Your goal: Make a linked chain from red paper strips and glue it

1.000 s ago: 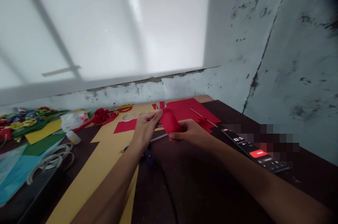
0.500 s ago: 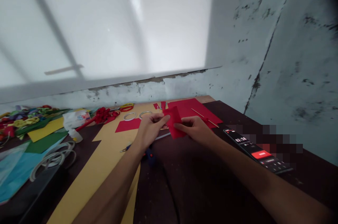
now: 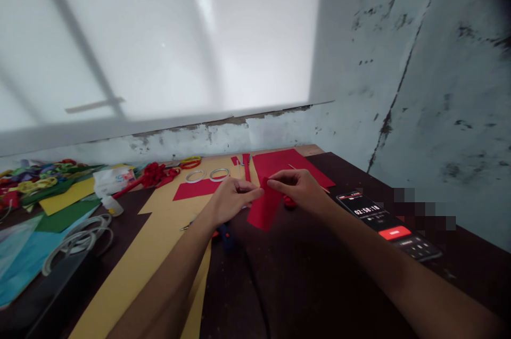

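A small red paper piece (image 3: 264,209) hangs flat between my hands above the dark table (image 3: 311,275). My left hand (image 3: 231,199) pinches its upper left edge. My right hand (image 3: 297,188) pinches its top right corner with finger and thumb. Below my left hand lie blue-handled scissors (image 3: 223,232), partly hidden by my wrist. Behind my hands, larger red paper sheets (image 3: 287,163) lie flat on the table.
A phone (image 3: 389,224) showing a timer lies at the right. A yellow sheet (image 3: 159,232) runs down the table. Two tape rings (image 3: 207,174), a red paper flower (image 3: 154,173), a glue bottle (image 3: 112,205), white cable (image 3: 75,240) and coloured paper scraps (image 3: 35,182) lie at the left. Walls stand close behind.
The red piece was curled into a roll a second ago; it is now unrolled and hangs flat, lower down. Both hands have shifted slightly down and apart.
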`<state>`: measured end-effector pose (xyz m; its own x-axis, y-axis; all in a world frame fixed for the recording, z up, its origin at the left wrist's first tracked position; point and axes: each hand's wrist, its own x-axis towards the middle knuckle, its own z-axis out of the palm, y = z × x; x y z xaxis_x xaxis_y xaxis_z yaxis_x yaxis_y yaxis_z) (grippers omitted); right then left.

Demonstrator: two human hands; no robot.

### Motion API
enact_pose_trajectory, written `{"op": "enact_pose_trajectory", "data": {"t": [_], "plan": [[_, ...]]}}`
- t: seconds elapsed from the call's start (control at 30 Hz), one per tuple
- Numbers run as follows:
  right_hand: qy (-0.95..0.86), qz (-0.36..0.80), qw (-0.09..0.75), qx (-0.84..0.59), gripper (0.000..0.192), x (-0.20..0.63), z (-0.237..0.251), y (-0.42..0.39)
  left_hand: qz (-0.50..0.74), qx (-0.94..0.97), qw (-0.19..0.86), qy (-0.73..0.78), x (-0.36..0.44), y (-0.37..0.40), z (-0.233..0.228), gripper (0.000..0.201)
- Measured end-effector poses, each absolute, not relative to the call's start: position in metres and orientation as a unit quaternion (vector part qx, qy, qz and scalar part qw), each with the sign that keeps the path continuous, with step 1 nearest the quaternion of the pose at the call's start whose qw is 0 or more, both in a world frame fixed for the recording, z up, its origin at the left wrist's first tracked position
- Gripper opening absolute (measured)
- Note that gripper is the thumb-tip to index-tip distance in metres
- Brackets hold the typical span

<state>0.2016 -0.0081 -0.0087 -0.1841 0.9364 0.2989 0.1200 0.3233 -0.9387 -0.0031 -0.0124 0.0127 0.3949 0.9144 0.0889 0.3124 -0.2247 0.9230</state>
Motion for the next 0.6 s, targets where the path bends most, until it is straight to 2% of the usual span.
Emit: {"op": "enact_pose_trajectory", "data": {"t": [0.13,0.23,0.33,0.37,0.5,0.6], "plan": [[-0.669,0.394,0.476,-0.413,0.023,0.203,-0.01,-0.007,0.352,0.726,0.4,0.433,-0.001,-0.011,0.008,0.035],[-0.654,0.4,0.49,-0.415,0.023,0.201,-0.012,-0.005,0.397,0.739,0.343,0.422,0.003,-0.012,0.004,0.029],[-0.631,0.417,0.51,-0.409,0.021,0.2,-0.014,-0.004,0.435,0.762,0.263,0.402,0.008,-0.016,0.003,0.05],[-0.627,0.42,0.515,-0.407,0.02,0.199,-0.013,-0.004,0.43,0.777,0.235,0.395,0.008,-0.018,0.004,0.051],[-0.607,0.432,0.523,-0.413,0.019,0.198,-0.011,-0.005,0.393,0.821,0.15,0.387,0.009,-0.021,0.007,0.03],[-0.593,0.444,0.53,-0.412,0.02,0.199,-0.012,-0.004,0.392,0.821,0.138,0.391,0.008,-0.022,0.009,0.027]]}}
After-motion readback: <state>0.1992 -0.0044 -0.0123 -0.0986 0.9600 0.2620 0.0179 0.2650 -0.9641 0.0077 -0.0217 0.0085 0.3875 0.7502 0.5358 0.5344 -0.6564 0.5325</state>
